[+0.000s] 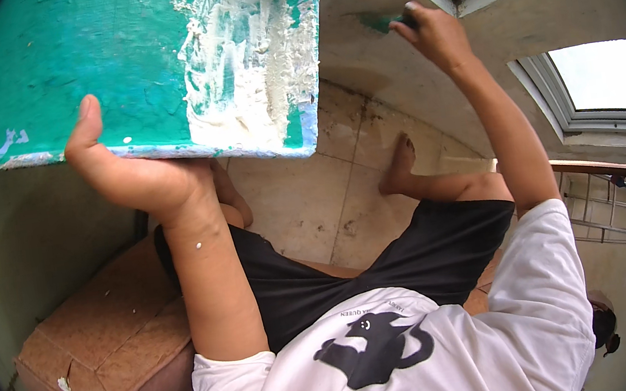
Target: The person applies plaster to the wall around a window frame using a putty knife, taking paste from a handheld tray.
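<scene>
A wide green tray (73,53) fills the upper left, with white paste (241,70) smeared thickly over its right part. My left hand (136,175) grips it from beneath at the near edge, thumb turned up over the rim. My right hand (434,37) is raised beside the tray, fingers wrapped round the handle of a small flat green-bladed tool (382,21), which is against or very close to the pale, stained wall (344,13); whether it touches is hard to tell. A small white speck sits on my left forearm.
A worn brown padded seat (95,343) is at lower left. Pale tiles (331,209) lie under my bare feet. A framed window (606,78) is on the right, another opening runs along the top, and metal railing-like bars (604,212) stand below the right window.
</scene>
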A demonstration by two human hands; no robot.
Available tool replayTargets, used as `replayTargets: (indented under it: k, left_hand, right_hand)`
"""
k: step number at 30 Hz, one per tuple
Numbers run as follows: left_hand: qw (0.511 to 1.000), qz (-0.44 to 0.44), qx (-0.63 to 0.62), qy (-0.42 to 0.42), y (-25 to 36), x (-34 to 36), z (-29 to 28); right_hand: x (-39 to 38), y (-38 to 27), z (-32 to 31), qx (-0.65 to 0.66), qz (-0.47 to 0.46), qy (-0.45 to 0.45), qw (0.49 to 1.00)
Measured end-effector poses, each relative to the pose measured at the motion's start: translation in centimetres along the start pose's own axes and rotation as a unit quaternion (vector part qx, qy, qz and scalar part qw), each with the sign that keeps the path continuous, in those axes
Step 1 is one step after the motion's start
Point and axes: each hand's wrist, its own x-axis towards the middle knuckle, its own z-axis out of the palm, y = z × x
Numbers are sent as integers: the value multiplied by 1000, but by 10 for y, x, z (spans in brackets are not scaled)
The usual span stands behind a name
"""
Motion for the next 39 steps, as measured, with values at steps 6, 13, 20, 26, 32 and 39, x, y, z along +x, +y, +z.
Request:
replayTargets:
  k: [6, 13, 20, 26, 32, 39]
  left_hand:
    - [1000, -7, 8, 11, 3, 0, -3]
    - [1000, -4, -2, -5, 1, 1, 0]
    - [999, -23, -18, -25, 0, -2, -2]
    - [1000, -17, -7, -11, 0, -3, 3]
    - [1000, -6, -3, -14, -1, 1, -2]
    - [1000, 12, 14, 5, 0, 1, -7]
  right_hand:
    - [-13, 3, -88, 42, 28, 21, 999]
    - [-31, -9, -7, 13, -18, -69, 997]
    - [-49, -10, 125, 22, -38, -102, 994]
    - [-32, -1, 121, 5, -13, -50, 999]
    - [-21, 16, 33, -12, -16, 41, 999]
    - [-30, -12, -3, 23, -22, 6, 999]
